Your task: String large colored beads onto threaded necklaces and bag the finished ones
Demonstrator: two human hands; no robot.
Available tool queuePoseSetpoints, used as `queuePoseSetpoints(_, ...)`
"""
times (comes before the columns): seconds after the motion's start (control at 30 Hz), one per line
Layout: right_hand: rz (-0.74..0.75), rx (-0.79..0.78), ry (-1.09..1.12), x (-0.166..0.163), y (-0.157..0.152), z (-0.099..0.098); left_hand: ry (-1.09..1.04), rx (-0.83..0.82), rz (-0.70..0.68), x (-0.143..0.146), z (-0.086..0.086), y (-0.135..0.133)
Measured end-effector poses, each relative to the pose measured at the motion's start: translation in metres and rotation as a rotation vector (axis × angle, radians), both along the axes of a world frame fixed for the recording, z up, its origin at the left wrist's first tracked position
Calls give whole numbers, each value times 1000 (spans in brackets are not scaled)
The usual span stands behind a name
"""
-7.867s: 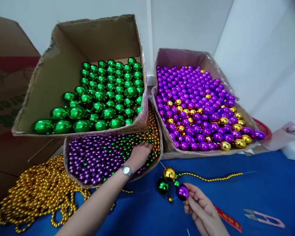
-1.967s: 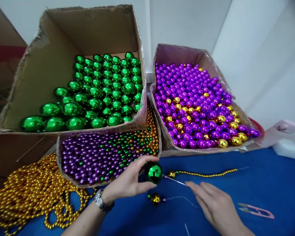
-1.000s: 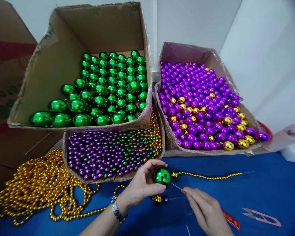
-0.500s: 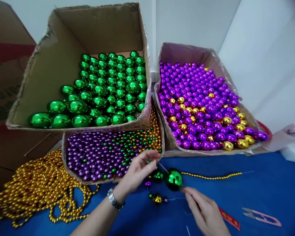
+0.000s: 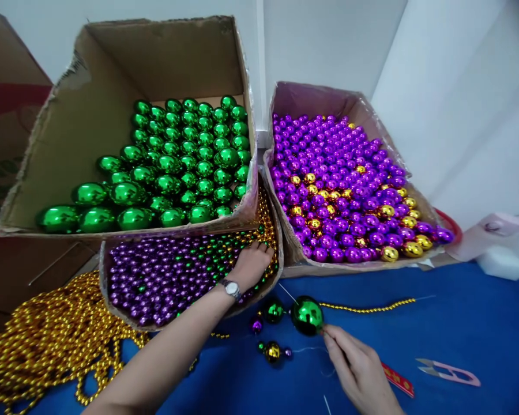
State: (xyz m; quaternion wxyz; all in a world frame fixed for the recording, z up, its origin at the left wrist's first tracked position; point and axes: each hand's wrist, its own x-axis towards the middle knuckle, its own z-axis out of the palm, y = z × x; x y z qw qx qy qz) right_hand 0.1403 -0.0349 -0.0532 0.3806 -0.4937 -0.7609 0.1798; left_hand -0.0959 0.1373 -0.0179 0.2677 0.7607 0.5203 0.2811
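My left hand (image 5: 253,266) is down in the low box of small beads (image 5: 151,282). Its fingers curl among the gold and green beads at the right end; the fingertips and anything in them are hidden. With a closed pinch, my right hand (image 5: 358,369) grips the end of a needle at the right side of a large green bead (image 5: 307,315). The thin needle (image 5: 288,293) sticks out at the bead's upper left. Beside it on the blue table lie a smaller green bead (image 5: 273,310), a purple bead (image 5: 256,326) and a gold bead (image 5: 272,351) with small beads around it.
Behind stand a carton of large green beads (image 5: 168,164) and a carton of purple and gold beads (image 5: 337,173). Gold bead strands (image 5: 47,334) are heaped at left. Pink-handled thread snips (image 5: 450,372), a red strip (image 5: 398,379) and a gold strand (image 5: 367,308) lie at right.
My left hand has moved away from the needle's tip, up and back into the box of small beads. The right hand keeps its pinch, with the large green bead nearly in place.
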Motion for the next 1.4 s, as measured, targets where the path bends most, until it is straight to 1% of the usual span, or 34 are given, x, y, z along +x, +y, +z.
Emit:
queuePoseSetpoints(0.1, -11, -28, 12, 2, -2, 2, -112, -49, 8, 3, 6, -10)
queuePoseSetpoints(0.2, -27, -57, 34, 3, -2, 4, -246, -125, 5, 5, 13, -31)
queuePoseSetpoints(0.27, -38, -63, 50, 3, -1, 4, -442, -253, -3, 7, 16, -47)
queuePoseSetpoints(0.37, -40, -58, 52, 2, 1, 2, -886, -542, 2, 9, 21, -65)
queuePoseSetpoints(0.4, -38, -54, 47, 1, 1, 1, -998, -615, 12, 10, 23, -68)
queuePoseSetpoints(0.47, -33, -51, 40, 0, 1, -1, -1100, -678, 35, 12, 24, -73)
queuePoseSetpoints(0.53, -30, -52, 37, -1, 1, -3, -1127, -699, 54, 13, 24, -75)
queuePoseSetpoints(0.63, -32, -58, 20, 0, 0, -5, -1116, -705, 53, 13, 24, -76)
queuePoseSetpoints(0.73, -36, -40, -22, 3, 0, -8, -1063, -684, 38, 13, 26, -78)
queuePoseSetpoints(0.83, -49, 12, -73, 5, 1, -13, -933, -588, 33, 13, 29, -81)
queuePoseSetpoints(0.9, -56, 5, -92, 4, 3, -18, -818, -509, 16, 15, 28, -85)
queuePoseSetpoints(0.97, -62, -79, -93, 1, 4, -25, -726, -467, -22, 18, 21, -90)
queuePoseSetpoints(1.07, -56, -203, -115, -3, 4, -38, -604, -431, -80, 27, 5, -98)
queuePoseSetpoints(1.13, -44, -215, -151, 0, 4, -45, -519, -369, -102, 32, -3, -103)
queuePoseSetpoints(1.17, -43, -212, -165, 3, 3, -46, -484, -330, -106, 34, -5, -105)
queuePoseSetpoints(1.2, -47, -209, -175, 7, 3, -46, -452, -289, -111, 36, -3, -107)
queuePoseSetpoints(1.27, -61, -204, -189, 16, 4, -38, -391, -209, -136, 41, 7, -107)
queuePoseSetpoints(1.33, -79, -177, -165, 20, 6, -22, -351, -137, -179, 47, 24, -107)
queuePoseSetpoints(1.4, -66, -135, -93, 18, 9, -5, -354, -82, -225, 54, 43, -106)
